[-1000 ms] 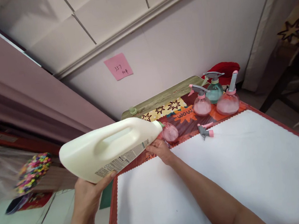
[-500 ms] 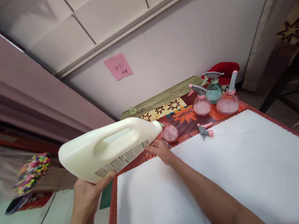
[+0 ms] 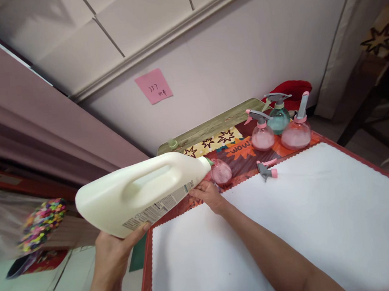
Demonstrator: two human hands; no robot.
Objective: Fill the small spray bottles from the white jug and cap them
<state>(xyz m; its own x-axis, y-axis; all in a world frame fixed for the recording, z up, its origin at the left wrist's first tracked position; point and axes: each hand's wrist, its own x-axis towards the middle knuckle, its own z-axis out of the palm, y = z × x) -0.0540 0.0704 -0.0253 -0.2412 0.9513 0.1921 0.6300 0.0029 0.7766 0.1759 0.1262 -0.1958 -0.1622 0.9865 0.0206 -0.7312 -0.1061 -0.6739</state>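
A large cream-coloured detergent jug lies tilted almost level, its green spout at the mouth of a round pink spray bottle without its top. Under the jug's base, my left hand is closed and bears its weight. My right hand grips the jug beneath its neck; some of its fingers are hidden behind the jug. Pinkish liquid shows inside the small bottle. To its right, a grey and pink trigger spray head lies on its side. A green cap rests near the back edge.
Two pink spray bottles and a teal one stand at the back right with spray heads on. A white cloth covers the front of the table. Behind is a wall with a pink note; a pink curtain hangs left.
Hardly anything differs. The jug's base has shifted very slightly left; both hands keep their hold and the spout stays at the pink bottle's mouth.
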